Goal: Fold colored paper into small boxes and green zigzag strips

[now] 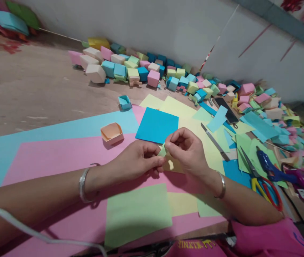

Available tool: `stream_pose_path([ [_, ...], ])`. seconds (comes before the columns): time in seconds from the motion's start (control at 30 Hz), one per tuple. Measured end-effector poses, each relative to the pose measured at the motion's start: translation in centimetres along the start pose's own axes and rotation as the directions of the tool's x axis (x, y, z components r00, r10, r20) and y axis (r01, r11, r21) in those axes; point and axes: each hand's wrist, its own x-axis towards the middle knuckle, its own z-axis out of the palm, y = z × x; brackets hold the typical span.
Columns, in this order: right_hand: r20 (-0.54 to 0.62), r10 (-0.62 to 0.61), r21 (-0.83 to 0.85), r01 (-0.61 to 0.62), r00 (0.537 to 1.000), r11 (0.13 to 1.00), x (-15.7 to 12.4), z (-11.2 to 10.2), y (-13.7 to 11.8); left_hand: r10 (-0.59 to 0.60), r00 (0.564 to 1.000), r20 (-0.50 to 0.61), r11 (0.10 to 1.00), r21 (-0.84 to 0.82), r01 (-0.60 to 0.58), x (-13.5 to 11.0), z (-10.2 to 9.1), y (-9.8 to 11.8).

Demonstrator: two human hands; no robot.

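Between my two hands is a small piece of light green paper (163, 150), mostly covered by fingers. My left hand (142, 159) pinches its lower end between thumb and fingers. The fingers of my right hand (185, 150) are closed on its upper end. Just behind the hands lies a flat blue paper square (157, 125). To the left, an open peach paper box (112, 133) stands on the sheets, with a smaller light blue paper box (125, 102) farther back. Under my hands are large pink sheets (61, 160) and a green sheet (138, 214).
Many small folded paper blocks (153, 77) line the wall. On the right lie a phone (226, 110), a cutter knife (215, 141), scissors (261, 182) and a blue glue gun (271, 167) among paper scraps. A white cable (42, 235) crosses the lower left.
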Motion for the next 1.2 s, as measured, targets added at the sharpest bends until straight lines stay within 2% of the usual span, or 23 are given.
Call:
stream_pose_path([
  [0.07,-0.002,-0.026,-0.015,0.026,1.0,1.0,0.2,-0.3,-0.1,0.063,0.997,-0.052,0.993,0.107,-0.057,0.1,-0.3,0.1],
  [0.13,0.009,-0.065,-0.047,0.066,0.998,0.997,0.2,-0.5,-0.2,0.108,0.982,-0.155,0.983,0.162,-0.083,0.1,-0.4,0.5],
  [0.23,0.044,-0.085,-0.096,0.089,0.995,0.991,0.0,-0.5,-0.2,0.086,0.956,-0.279,0.995,0.079,-0.067,0.1,-0.2,1.3],
  [0.3,0.055,-0.056,-0.119,0.063,0.997,0.991,-0.1,-0.4,-0.1,0.063,0.947,-0.316,0.998,0.027,-0.058,0.1,-0.1,1.7],
  [0.47,0.07,-0.016,-0.176,0.029,0.997,0.984,0.0,-0.4,0.5,0.016,0.96,-0.279,0.998,-0.049,-0.031,0.3,-0.3,1.4],
  [0.57,0.147,-0.158,-0.255,0.192,0.976,0.948,0.0,-0.6,0.7,-0.015,0.963,-0.268,0.989,-0.143,-0.024,0.3,-0.6,0.9],
  [0.63,0.228,-0.331,-0.328,0.392,0.916,0.86,-0.1,-0.6,0.8,-0.028,0.959,-0.282,0.98,-0.198,-0.029,0.4,-0.8,0.8],
  [0.73,0.338,-0.512,-0.443,0.614,0.789,0.653,-0.2,-0.4,0.8,-0.044,0.954,-0.297,0.972,-0.235,-0.028,0.4,-0.8,0.7],
  [0.8,0.367,-0.535,-0.53,0.643,0.761,0.553,-0.3,-0.4,0.9,-0.047,0.955,-0.292,0.966,-0.256,-0.031,0.3,-0.7,0.6],
  [0.87,0.38,-0.515,-0.588,0.631,0.768,0.506,-0.5,-0.4,1.1,-0.046,0.958,-0.285,0.961,-0.275,-0.036,0.3,-0.7,0.5],
  [1.07,0.383,-0.441,-0.596,0.582,0.812,0.554,-0.8,-0.9,1.7,-0.054,0.96,-0.276,0.955,-0.295,-0.031,0.4,-0.6,0.2],
  [1.13,0.355,-0.472,-0.571,0.587,0.807,0.574,-0.6,-0.8,1.7,-0.052,0.96,-0.274,0.955,-0.296,-0.033,0.4,-0.6,0.2],
  [1.2,0.326,-0.53,-0.536,0.614,0.783,0.579,-0.4,-0.6,1.7,-0.038,0.96,-0.279,0.954,-0.297,-0.048,0.4,-0.5,0.2],
])
